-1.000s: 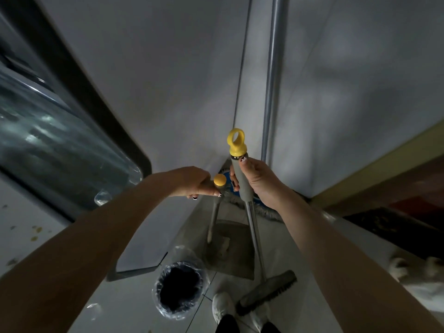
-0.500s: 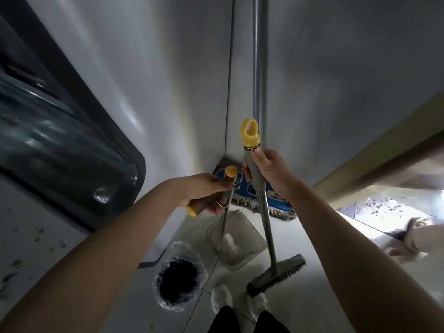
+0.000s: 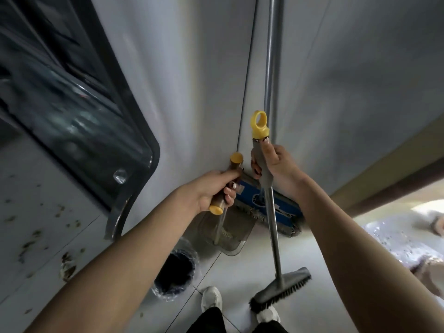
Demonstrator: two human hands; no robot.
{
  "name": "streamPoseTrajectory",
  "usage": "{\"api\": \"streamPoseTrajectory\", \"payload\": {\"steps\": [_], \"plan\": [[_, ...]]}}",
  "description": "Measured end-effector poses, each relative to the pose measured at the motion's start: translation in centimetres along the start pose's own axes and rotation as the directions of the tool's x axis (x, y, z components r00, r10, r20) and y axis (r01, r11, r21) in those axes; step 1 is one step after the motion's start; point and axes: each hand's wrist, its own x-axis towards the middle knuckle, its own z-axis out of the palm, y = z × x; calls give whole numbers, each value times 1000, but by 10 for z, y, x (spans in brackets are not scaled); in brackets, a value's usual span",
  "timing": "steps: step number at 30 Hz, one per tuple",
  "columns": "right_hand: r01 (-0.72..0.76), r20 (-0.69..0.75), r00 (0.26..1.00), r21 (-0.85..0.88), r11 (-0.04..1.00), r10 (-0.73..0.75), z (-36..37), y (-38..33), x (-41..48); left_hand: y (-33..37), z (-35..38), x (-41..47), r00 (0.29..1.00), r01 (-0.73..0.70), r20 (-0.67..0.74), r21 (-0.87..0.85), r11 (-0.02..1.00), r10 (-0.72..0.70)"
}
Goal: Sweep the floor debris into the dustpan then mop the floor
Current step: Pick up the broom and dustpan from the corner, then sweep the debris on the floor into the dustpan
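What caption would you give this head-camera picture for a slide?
Left hand grips the dustpan handle, right hand the broom; mop and lined bin stand in the corner.

Grey broom with yellow ring, blue mop, translucent grey dustpan

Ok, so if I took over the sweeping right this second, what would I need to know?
Left hand: grips the dustpan by its yellow-capped handle; the pan is low near the corner, beside the lined bin.
Right hand: grips the broom just under its yellow loop; the bristles are down by the feet.
Mop: leaning in the corner, untouched.
Done: both sweeping tools are in hand.
Left: sweep the brown specks into the pan, then mop.
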Motion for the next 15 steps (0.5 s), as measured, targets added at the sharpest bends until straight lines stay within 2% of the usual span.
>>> {"api": "streamPoseTrajectory", "payload": {"steps": [5,8,15], "plan": [[31,56,998,-7,1000,-30,-14,-3,-4,-20,24,-17,993,-79,-93,-85,993,71],[68,144,987,18,998,-70,-26,-4,-12,-38,43,-28,981,-142,-157,-162,977,116],[107,312,943,50,993,-118,-37,-28,-41,-84,80,-72,913,-318,-356,-320,893,198]]}}
